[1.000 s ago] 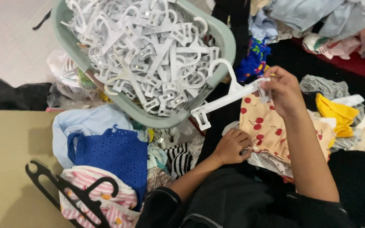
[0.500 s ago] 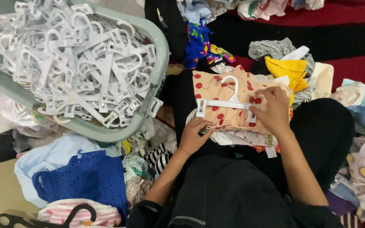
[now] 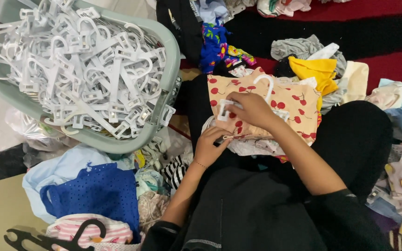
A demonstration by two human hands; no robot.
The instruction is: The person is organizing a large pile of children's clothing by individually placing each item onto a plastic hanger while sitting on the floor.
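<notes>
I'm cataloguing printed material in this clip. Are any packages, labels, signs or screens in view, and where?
Clear plastic bag: crumpled, see-through, on the floor under the green basket of white hangers, left side.
No legible labels, signs or screens show among the clothes.

At ten o'clock I'm seeing a pale green basket (image 3: 166, 100) brimming with white hangers (image 3: 84, 69). A blue mesh garment (image 3: 94, 197) is lying at seven o'clock beside a black hanger (image 3: 52, 240). Yellow cloth (image 3: 315, 69) is sitting at one o'clock on a red carpet (image 3: 387, 62).
</notes>
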